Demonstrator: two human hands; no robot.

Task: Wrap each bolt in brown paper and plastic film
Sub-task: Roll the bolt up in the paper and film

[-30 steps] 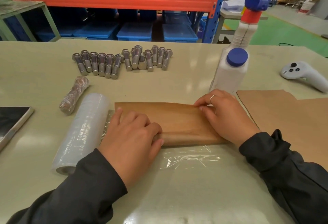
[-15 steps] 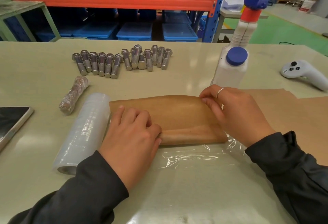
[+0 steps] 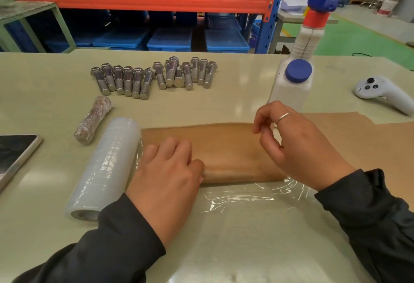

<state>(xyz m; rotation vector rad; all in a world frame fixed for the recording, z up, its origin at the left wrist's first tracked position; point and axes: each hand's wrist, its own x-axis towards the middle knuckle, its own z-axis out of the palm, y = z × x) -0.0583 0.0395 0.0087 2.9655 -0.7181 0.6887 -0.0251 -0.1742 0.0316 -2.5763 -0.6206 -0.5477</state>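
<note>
Rolling is the step: left hand [image 3: 165,177] presses the brown paper roll [image 3: 226,155] onto plastic film [image 3: 246,202] on the bench [image 3: 246,101], right hand [image 3: 298,146] hovers loosely curled, empty; next, pushing it forward evenly.

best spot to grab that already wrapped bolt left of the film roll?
Take the wrapped bolt around its narrow middle, coming down from above with fingers across its length. It lies flat and apart from the film roll, so both long sides are free; the ends look bulkier and crinkled, likely slippery.
</note>
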